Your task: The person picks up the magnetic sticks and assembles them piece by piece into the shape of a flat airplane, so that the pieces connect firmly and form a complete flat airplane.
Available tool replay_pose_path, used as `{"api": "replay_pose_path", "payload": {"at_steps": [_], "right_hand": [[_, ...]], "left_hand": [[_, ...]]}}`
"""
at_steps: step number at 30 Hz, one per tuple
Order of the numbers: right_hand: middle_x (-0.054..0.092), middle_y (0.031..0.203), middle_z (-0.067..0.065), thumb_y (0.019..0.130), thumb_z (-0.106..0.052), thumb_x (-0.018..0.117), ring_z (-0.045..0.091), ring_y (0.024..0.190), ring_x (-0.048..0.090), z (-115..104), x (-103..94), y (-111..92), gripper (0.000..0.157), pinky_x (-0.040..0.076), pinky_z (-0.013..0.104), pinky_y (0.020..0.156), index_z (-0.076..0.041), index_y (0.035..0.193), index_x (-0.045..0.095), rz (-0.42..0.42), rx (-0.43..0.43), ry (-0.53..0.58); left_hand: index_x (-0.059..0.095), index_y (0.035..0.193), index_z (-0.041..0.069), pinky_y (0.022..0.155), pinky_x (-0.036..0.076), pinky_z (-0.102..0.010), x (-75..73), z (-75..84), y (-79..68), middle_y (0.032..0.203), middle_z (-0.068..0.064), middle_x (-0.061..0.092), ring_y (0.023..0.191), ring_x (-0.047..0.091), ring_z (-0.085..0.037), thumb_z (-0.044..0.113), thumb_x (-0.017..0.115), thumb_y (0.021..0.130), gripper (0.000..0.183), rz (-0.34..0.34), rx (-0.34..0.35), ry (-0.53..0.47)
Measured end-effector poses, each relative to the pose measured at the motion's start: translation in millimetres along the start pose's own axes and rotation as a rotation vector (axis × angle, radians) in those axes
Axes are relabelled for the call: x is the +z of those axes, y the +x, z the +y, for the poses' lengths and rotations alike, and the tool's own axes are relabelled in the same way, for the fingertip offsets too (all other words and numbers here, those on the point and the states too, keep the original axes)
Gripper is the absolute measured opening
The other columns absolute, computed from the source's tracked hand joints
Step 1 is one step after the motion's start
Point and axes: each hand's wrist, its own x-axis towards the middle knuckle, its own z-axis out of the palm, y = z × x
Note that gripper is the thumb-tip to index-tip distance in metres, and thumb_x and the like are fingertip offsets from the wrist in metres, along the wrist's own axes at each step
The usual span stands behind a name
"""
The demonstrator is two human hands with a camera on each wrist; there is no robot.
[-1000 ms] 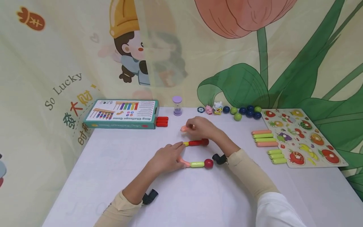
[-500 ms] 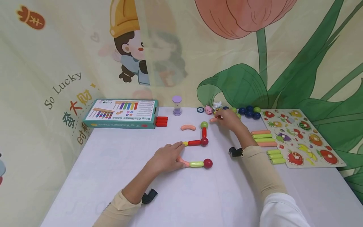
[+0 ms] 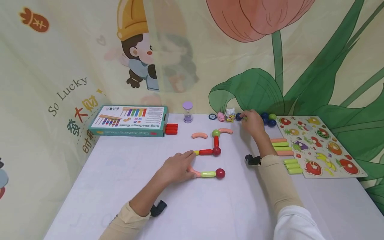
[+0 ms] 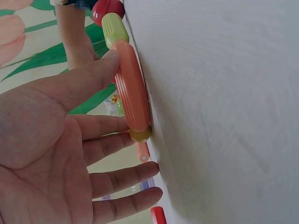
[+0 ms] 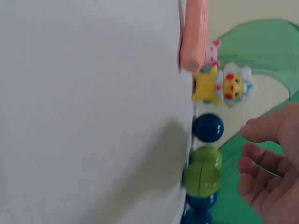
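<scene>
My left hand rests on the table at a figure of toy sticks and balls. In the left wrist view its thumb presses against a ribbed curved orange-pink stick, while the fairly straight fingers meet a small yellow piece at its end. A light green stick and a red ball continue from it. Above lies a red stick leading to another red ball. At the back, my right hand, fingers loosely bent around nothing, hovers by green balls and a dark blue ball.
Curved pink sticks flank a green ball atop an upright red stick. A game box, a sand timer and small figurines line the back. Straight sticks and a fruit puzzle board lie right.
My right hand has left one curved pink stick on the left and another beside the green ball, then moved right and back toward the balls. My left hand has stayed put.
</scene>
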Motion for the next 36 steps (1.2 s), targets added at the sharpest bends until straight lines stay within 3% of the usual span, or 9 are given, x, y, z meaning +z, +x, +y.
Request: {"api": "replay_pose_path", "payload": {"at_steps": [3,6,11,14,19,24,29,33,36], "right_hand": [[0.054,0.097,0.015,0.083,-0.005,0.056,0.031,0.090,0.051,5.2,-4.3,-0.2,0.019,0.042,0.046,0.074,-0.003,0.099,0.066,0.012,0.024,0.010],[0.058,0.091,0.012,0.084,-0.006,0.055,0.026,0.082,0.052,-8.3,-0.8,3.7,0.019,0.044,0.040,0.070,-0.002,0.098,0.067,-0.073,-0.077,0.036],[0.061,0.095,0.007,0.086,-0.007,0.057,0.020,0.079,0.052,-80.0,21.7,15.9,0.022,0.047,0.031,0.067,-0.007,0.105,0.066,-0.368,-0.352,0.052],[0.058,0.106,0.008,0.087,-0.010,0.059,0.019,0.088,0.051,-130.2,40.9,22.0,0.027,0.047,0.029,0.073,-0.012,0.114,0.063,-0.547,-0.510,0.021],[0.053,0.106,0.004,0.088,-0.016,0.058,0.016,0.093,0.049,-187.6,76.7,28.7,0.033,0.043,0.024,0.079,-0.020,0.121,0.060,-0.666,-0.681,-0.119],[0.053,0.090,-0.001,0.084,-0.022,0.064,0.014,0.081,0.047,-208.9,104.6,28.1,0.021,0.042,0.022,0.075,-0.014,0.103,0.068,-0.613,-0.704,-0.174],[0.057,0.078,-0.003,0.080,-0.022,0.069,0.014,0.072,0.049,-216.8,111.1,22.3,0.010,0.043,0.021,0.067,-0.013,0.084,0.066,-0.510,-0.684,-0.232],[0.060,0.082,-0.002,0.082,-0.017,0.067,0.014,0.074,0.051,-217.1,109.0,17.2,0.014,0.044,0.022,0.068,-0.013,0.093,0.060,-0.546,-0.646,-0.259],[0.058,0.086,-0.001,0.082,-0.017,0.065,0.015,0.075,0.052,-208.4,101.8,11.0,0.029,0.045,0.023,0.067,-0.014,0.107,0.050,-0.612,-0.559,-0.183]], "left_hand": [[0.038,0.138,0.018,0.082,0.046,-0.039,0.5,0.0,0.5,0.139,-0.003,0.038,0.112,0.045,-0.023,0.053,0.066,0.074,0.078,0.003,-0.001,0.004],[0.038,0.138,0.018,0.082,0.046,-0.039,0.8,0.1,1.1,0.139,-0.003,0.038,0.112,0.045,-0.023,0.053,0.066,0.074,0.079,0.003,-0.001,0.007],[0.037,0.139,0.018,0.084,0.045,-0.041,-0.2,-0.5,-0.8,0.141,-0.002,0.036,0.115,0.043,-0.024,0.053,0.066,0.074,0.080,-0.010,-0.011,0.006],[0.034,0.140,0.017,0.087,0.043,-0.044,-0.9,-0.7,-2.4,0.143,-0.002,0.032,0.119,0.040,-0.025,0.050,0.067,0.074,0.080,-0.032,-0.014,-0.012],[0.029,0.142,0.015,0.090,0.039,-0.050,-0.9,-1.7,-7.9,0.147,-0.002,0.024,0.125,0.034,-0.030,0.049,0.067,0.075,0.084,-0.089,-0.008,-0.022],[0.027,0.143,0.014,0.090,0.037,-0.053,-2.4,-1.1,-15.1,0.148,-0.001,0.021,0.127,0.030,-0.033,0.048,0.067,0.075,0.086,-0.131,-0.011,-0.011],[0.027,0.143,0.015,0.091,0.036,-0.054,-7.6,-0.5,-21.2,0.148,0.000,0.021,0.128,0.029,-0.034,0.049,0.066,0.075,0.085,-0.163,-0.021,0.009],[0.029,0.142,0.016,0.090,0.037,-0.054,-9.0,-1.3,-21.7,0.147,0.001,0.023,0.128,0.029,-0.035,0.049,0.067,0.075,0.084,-0.162,-0.022,0.010],[0.030,0.142,0.017,0.091,0.036,-0.055,-7.3,-1.6,-20.2,0.147,0.001,0.023,0.128,0.029,-0.034,0.049,0.067,0.074,0.084,-0.155,-0.024,-0.007]]}}
